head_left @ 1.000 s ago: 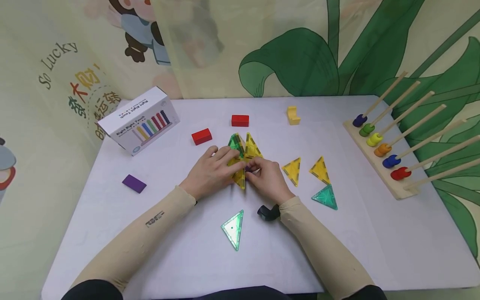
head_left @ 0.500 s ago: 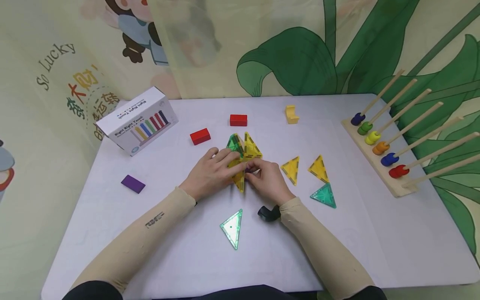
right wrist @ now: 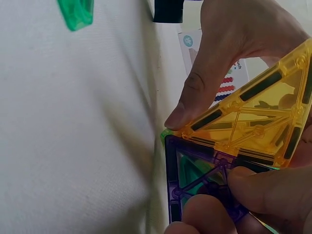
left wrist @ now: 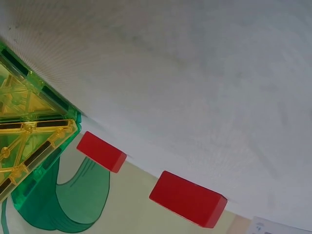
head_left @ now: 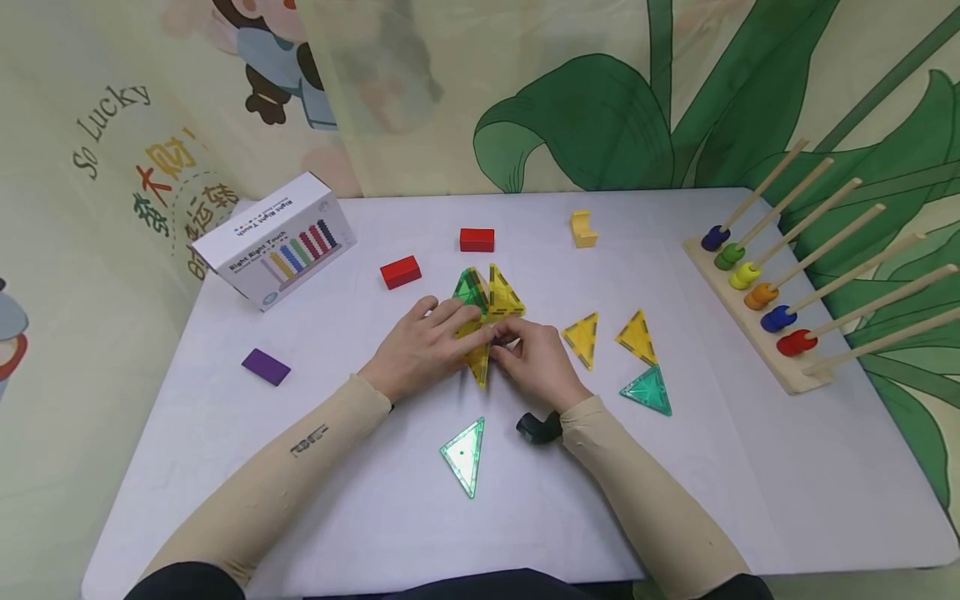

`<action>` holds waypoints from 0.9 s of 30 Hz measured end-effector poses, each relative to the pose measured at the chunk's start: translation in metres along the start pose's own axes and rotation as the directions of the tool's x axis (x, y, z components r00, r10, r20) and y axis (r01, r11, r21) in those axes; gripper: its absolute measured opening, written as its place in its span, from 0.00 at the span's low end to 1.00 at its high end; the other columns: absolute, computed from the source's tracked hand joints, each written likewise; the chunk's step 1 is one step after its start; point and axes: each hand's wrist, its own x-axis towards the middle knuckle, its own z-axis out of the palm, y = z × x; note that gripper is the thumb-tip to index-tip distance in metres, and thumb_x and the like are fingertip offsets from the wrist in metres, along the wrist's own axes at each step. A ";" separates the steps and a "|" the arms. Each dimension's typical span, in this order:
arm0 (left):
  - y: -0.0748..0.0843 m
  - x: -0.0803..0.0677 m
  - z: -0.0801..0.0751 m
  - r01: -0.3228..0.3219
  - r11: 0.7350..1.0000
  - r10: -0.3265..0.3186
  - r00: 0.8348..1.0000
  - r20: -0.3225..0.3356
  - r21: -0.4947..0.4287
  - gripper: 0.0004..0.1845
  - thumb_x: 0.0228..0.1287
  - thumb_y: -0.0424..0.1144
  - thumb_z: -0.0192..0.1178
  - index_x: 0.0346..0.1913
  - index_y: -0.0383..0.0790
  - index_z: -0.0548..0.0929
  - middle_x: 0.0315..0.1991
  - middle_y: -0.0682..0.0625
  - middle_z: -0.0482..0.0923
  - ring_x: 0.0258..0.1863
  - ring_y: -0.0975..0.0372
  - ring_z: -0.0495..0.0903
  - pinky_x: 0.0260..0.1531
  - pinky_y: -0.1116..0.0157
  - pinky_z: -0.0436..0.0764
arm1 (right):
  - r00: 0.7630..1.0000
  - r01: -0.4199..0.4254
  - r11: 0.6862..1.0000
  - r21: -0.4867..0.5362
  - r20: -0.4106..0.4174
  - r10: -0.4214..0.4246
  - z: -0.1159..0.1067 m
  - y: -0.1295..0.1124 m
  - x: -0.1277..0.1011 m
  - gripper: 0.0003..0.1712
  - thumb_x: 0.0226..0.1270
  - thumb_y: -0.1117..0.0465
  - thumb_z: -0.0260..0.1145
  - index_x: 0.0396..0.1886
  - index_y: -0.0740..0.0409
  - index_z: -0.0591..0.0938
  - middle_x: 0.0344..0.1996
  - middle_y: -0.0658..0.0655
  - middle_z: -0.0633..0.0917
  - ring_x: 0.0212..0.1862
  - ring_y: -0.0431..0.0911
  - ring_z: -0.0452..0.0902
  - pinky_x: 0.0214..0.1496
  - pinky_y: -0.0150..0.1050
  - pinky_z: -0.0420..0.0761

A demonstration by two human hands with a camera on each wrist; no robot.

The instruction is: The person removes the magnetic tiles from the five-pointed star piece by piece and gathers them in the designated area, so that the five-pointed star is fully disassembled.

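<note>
My left hand (head_left: 427, 343) grips a standing cluster of see-through triangular magnetic tiles, its thumb (right wrist: 191, 92) at the corner of a yellow tile (right wrist: 258, 117) in the right wrist view. With thumb and fingers my right hand (head_left: 538, 357) pinches a purple triangular magnetic tile (right wrist: 219, 168), whose edge lies along that yellow tile. Behind the hands, the cluster shows a green tile (head_left: 469, 286) and another yellow tile (head_left: 506, 297). In the left wrist view, yellow and green tiles (left wrist: 36, 141) stand at the left edge; the left hand is out of that view.
Loose yellow tiles (head_left: 582, 340) and a teal tile (head_left: 649, 391) lie right; a pale green tile (head_left: 464, 457) lies in front. Red blocks (head_left: 477, 240), a yellow block (head_left: 582, 230), a purple block (head_left: 266, 367), a white box (head_left: 277, 242) and a pegged bead stand (head_left: 761, 321) surround them.
The view shifts slightly between the oldest frame and now. The lower yellow tile's tip has tilted a little toward the person; both hands keep their grips in nearly the same place.
</note>
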 end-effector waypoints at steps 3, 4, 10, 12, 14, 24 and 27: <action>0.000 0.000 0.001 -0.002 1.000 0.002 1.000 -0.023 0.005 0.26 0.64 0.46 0.73 0.64 0.58 0.79 0.55 0.51 0.79 0.54 0.56 0.77 0.51 0.57 0.78 | 1.000 0.010 1.000 -0.003 -0.011 -0.011 -0.001 0.000 -0.001 0.12 0.68 0.62 0.73 0.49 0.54 0.86 0.40 0.54 0.89 0.27 0.44 0.73 0.30 0.31 0.72; 0.000 0.000 0.001 -0.002 1.000 0.003 1.000 -0.031 0.006 0.25 0.64 0.46 0.72 0.64 0.58 0.80 0.55 0.51 0.80 0.54 0.56 0.77 0.50 0.58 0.78 | 1.000 0.014 1.000 -0.003 -0.014 -0.014 -0.001 0.000 -0.001 0.12 0.68 0.62 0.73 0.50 0.55 0.86 0.40 0.54 0.89 0.27 0.43 0.73 0.30 0.31 0.72; 0.001 0.001 0.000 -0.002 1.000 0.002 0.999 -0.051 0.002 0.24 0.66 0.44 0.71 0.63 0.57 0.80 0.54 0.51 0.80 0.53 0.56 0.78 0.50 0.58 0.79 | 1.000 0.017 1.000 0.002 -0.019 -0.017 -0.001 0.000 -0.001 0.12 0.68 0.63 0.73 0.50 0.55 0.87 0.40 0.55 0.89 0.27 0.44 0.73 0.31 0.30 0.73; 0.001 0.001 0.000 -0.001 1.000 0.001 0.999 -0.049 -0.003 0.24 0.66 0.44 0.71 0.64 0.57 0.80 0.55 0.51 0.80 0.53 0.55 0.78 0.50 0.58 0.79 | 1.000 0.014 1.000 0.004 -0.020 -0.014 -0.002 0.000 -0.001 0.12 0.68 0.63 0.73 0.50 0.56 0.87 0.40 0.55 0.89 0.28 0.44 0.73 0.31 0.31 0.73; 0.002 0.002 0.000 -0.002 1.000 0.002 0.999 -0.049 -0.007 0.25 0.65 0.44 0.72 0.64 0.57 0.80 0.55 0.50 0.80 0.54 0.55 0.78 0.51 0.58 0.79 | 1.000 0.010 1.000 0.005 -0.020 -0.010 -0.002 -0.001 -0.002 0.12 0.68 0.63 0.73 0.50 0.56 0.87 0.41 0.55 0.89 0.28 0.44 0.73 0.31 0.31 0.73; 0.006 0.006 -0.004 -0.037 0.998 0.035 0.998 -0.042 -0.047 0.30 0.60 0.48 0.76 0.65 0.56 0.79 0.58 0.49 0.80 0.60 0.54 0.78 0.59 0.55 0.79 | 1.000 -0.007 1.000 -0.008 -0.028 0.007 -0.008 -0.003 -0.006 0.10 0.69 0.65 0.71 0.49 0.56 0.87 0.41 0.55 0.90 0.29 0.45 0.75 0.32 0.32 0.76; 0.007 0.007 -0.007 -0.035 0.998 0.032 0.998 -0.045 -0.061 0.32 0.58 0.50 0.76 0.65 0.54 0.79 0.57 0.49 0.81 0.57 0.55 0.79 0.56 0.56 0.79 | 0.999 -0.007 1.000 0.009 -0.034 0.007 -0.011 -0.004 -0.007 0.10 0.68 0.66 0.71 0.48 0.56 0.87 0.40 0.55 0.90 0.29 0.45 0.76 0.32 0.33 0.77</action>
